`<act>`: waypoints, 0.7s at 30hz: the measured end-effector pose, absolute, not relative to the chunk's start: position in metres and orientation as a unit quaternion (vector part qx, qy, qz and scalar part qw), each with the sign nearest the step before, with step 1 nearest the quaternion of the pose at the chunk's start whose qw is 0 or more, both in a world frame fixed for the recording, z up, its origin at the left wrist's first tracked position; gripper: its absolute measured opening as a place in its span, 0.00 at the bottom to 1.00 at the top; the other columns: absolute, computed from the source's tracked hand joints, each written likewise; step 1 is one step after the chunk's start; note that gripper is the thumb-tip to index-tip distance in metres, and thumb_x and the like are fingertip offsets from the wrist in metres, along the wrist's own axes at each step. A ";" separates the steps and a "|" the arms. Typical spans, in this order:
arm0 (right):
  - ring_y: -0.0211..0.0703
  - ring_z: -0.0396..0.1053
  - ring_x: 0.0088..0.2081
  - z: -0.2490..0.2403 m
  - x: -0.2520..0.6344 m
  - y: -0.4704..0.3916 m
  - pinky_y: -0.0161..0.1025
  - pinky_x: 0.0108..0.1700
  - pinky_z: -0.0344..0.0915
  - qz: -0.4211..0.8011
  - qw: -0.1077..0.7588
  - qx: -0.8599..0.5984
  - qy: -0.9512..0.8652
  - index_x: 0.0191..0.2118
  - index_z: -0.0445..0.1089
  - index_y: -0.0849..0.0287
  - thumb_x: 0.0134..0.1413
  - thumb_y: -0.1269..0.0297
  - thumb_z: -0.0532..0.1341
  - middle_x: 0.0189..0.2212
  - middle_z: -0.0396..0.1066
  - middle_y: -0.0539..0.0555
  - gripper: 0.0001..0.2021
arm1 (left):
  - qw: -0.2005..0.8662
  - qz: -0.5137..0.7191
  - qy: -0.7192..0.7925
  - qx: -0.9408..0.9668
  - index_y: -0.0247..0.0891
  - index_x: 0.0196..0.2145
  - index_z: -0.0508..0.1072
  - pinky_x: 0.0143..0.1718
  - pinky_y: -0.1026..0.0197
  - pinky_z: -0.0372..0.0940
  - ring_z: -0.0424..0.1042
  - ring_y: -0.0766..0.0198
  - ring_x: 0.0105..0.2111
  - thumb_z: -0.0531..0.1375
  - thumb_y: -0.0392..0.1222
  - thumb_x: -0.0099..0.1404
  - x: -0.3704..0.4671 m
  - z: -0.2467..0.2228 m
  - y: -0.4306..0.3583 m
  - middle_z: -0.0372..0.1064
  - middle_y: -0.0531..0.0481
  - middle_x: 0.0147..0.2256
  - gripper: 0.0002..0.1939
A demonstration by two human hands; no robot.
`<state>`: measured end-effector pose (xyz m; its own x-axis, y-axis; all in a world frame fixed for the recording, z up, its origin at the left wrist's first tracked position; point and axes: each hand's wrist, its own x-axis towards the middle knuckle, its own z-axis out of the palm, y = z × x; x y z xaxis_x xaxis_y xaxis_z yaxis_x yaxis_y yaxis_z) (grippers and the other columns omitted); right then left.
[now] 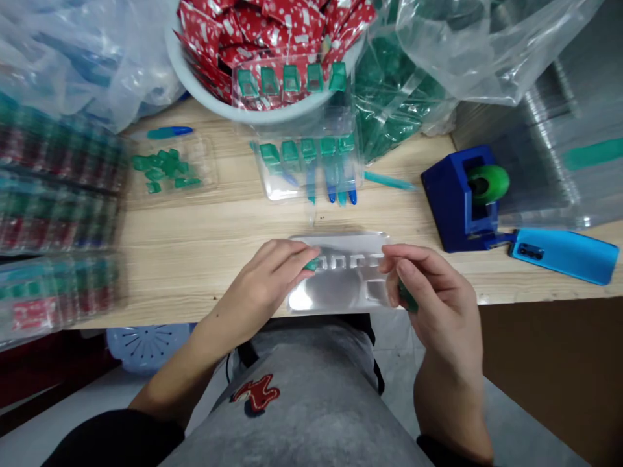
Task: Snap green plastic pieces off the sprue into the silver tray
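Note:
A clear plastic blister tray [331, 288] with a row of small square pockets lies at the table's front edge. My left hand [272, 279] pinches a small green piece [312, 264] at the left end of that row. At the tray's right end, my right hand [428, 282] is closed around a green piece [407, 296], its thumb and forefinger tips near the last pocket. Behind the tray stand two clear trays, one [285, 188] on the table and one [238, 68] resting over a basin's rim, both with green pieces in their pockets.
A basin [195, 84] of red packets [253, 26] sits at the back. Filled clear packs [58, 220] are stacked left, near a tray of loose green pieces [165, 165]. A blue tape dispenser [448, 201] and blue phone [567, 254] lie right. Pens [170, 132] and plastic bags are behind.

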<state>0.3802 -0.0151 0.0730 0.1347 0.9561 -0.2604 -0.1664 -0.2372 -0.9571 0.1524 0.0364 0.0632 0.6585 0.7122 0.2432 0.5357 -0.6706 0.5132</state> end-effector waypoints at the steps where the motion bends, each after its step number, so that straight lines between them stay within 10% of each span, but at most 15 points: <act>1: 0.27 0.62 0.22 0.073 0.381 -0.015 0.29 0.24 0.61 0.554 0.505 -0.558 -0.356 0.43 0.77 0.49 0.62 0.63 0.61 0.31 0.72 0.47 0.08 | 0.204 0.215 0.338 0.893 0.34 0.54 0.68 0.44 0.55 0.71 0.72 0.58 0.43 0.58 0.34 0.69 0.155 0.062 0.036 0.73 0.42 0.43 0.16; 15: 0.28 0.59 0.20 0.067 0.376 -0.002 0.28 0.19 0.55 0.706 0.543 -0.438 -0.119 0.37 0.76 0.56 0.56 0.63 0.61 0.27 0.69 0.49 0.07 | 0.252 0.191 0.317 0.894 0.37 0.46 0.70 0.45 0.57 0.66 0.72 0.61 0.43 0.57 0.39 0.70 0.163 0.053 0.045 0.75 0.47 0.42 0.08; 21: 0.33 0.71 0.30 0.066 0.371 0.003 0.30 0.34 0.72 0.717 0.540 -0.438 -0.045 0.36 0.73 0.55 0.57 0.62 0.59 0.32 0.74 0.51 0.06 | 0.234 0.169 0.340 0.895 0.39 0.50 0.69 0.47 0.55 0.65 0.70 0.58 0.46 0.57 0.41 0.70 0.163 0.059 0.043 0.72 0.45 0.46 0.12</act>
